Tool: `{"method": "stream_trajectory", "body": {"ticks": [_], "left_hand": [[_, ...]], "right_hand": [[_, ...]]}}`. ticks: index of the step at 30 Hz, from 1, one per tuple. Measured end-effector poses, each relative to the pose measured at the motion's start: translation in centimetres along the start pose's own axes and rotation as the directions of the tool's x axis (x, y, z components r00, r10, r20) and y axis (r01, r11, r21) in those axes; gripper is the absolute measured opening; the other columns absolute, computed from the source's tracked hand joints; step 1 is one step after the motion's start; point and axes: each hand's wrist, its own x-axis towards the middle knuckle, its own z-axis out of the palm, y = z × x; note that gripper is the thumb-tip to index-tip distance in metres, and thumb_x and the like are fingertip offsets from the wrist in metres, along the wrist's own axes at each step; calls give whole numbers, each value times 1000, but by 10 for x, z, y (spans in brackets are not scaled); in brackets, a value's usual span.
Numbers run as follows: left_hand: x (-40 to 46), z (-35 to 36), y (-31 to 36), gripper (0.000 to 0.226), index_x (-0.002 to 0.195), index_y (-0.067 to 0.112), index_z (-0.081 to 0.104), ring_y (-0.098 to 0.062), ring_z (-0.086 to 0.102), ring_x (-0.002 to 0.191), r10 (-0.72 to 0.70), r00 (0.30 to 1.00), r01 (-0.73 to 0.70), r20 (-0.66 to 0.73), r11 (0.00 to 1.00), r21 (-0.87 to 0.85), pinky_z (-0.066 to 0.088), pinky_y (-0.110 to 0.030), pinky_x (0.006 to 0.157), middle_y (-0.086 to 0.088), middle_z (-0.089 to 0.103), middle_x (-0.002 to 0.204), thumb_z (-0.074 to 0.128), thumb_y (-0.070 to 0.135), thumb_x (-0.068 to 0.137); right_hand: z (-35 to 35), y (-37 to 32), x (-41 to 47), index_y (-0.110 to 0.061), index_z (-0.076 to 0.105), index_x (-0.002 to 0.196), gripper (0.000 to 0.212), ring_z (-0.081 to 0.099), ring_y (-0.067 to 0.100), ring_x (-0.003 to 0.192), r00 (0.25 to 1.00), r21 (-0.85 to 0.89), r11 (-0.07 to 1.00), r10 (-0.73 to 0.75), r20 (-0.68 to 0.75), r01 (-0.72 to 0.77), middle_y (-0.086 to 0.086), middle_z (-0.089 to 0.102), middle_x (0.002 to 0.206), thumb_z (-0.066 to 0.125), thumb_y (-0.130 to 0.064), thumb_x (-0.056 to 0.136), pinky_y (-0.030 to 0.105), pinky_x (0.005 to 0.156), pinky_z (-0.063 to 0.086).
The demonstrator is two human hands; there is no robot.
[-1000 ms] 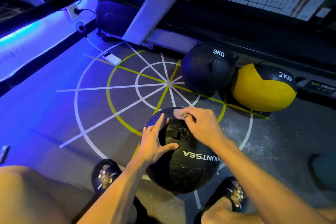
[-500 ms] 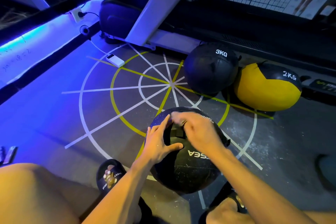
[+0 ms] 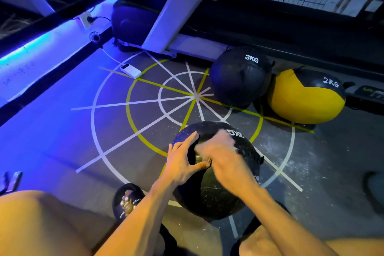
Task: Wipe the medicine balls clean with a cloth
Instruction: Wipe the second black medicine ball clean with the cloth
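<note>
A black medicine ball (image 3: 218, 195) with white specks sits on the floor between my feet. My left hand (image 3: 182, 162) presses its left side with spread, straight fingers and the thumb out. On top of the ball, my right hand (image 3: 226, 158) is motion-blurred, its fingers curled over a small pale cloth (image 3: 227, 138) that is mostly hidden. A black ball marked 3KG (image 3: 239, 81) and a yellow-and-black ball marked 2KG (image 3: 301, 104) rest side by side farther back on the right.
The floor carries white and yellow circle-and-spoke lines (image 3: 195, 95). A white power bank (image 3: 131, 71) lies at the back left on a cable. A treadmill frame (image 3: 187, 6) runs along the back. My sandalled left foot (image 3: 126, 201) is beside the near ball.
The near ball has turned under my hands: its brand lettering slid away to the right and a weight mark came up on top. My right hand keeps rubbing across the top.
</note>
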Motion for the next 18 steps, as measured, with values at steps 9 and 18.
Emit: {"method": "stream_trajectory", "body": {"ticks": [9,18], "left_hand": [[3,-2,-2,94,158,44,23,-17,22,151,-25,1000,25,13,1000,5,-3,-60,125,18,31,163,74,64,81],[13,-5,17,84,162,36,17,-11,21,152,-38,998,25,45,967,253,-11,-53,126,16,44,155,67,42,96]], "right_hand": [[-37,56,-7,-29,74,116,41,65,0,111,989,93,988,128,-70,-121,-14,71,121,50,-1,99,35,101,55],[-7,-35,-24,-20,68,122,31,63,20,104,946,-71,945,-322,-33,319,-5,66,114,52,-14,96,38,83,56]]}}
